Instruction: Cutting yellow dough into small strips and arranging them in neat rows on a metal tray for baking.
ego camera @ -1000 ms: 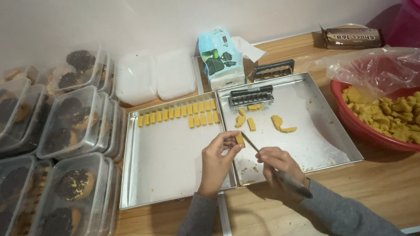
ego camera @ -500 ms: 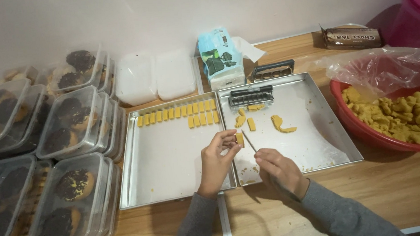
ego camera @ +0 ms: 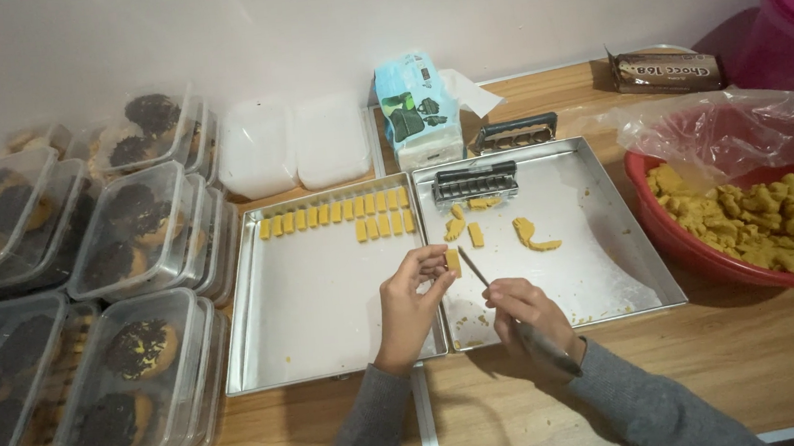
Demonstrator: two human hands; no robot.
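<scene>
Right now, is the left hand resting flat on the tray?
No. The left hand is raised, pinching a small yellow dough piece above the trays' shared edge.

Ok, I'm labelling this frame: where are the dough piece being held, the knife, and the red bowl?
dough piece (ego camera: 453, 262), head view, its middle.
knife (ego camera: 473, 267), head view, blade.
red bowl (ego camera: 672, 239), head view, near rim.

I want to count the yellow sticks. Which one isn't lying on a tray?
The yellow dough stick pinched in the left hand, above the seam between the two trays. The others lie in rows on the left tray.
</scene>
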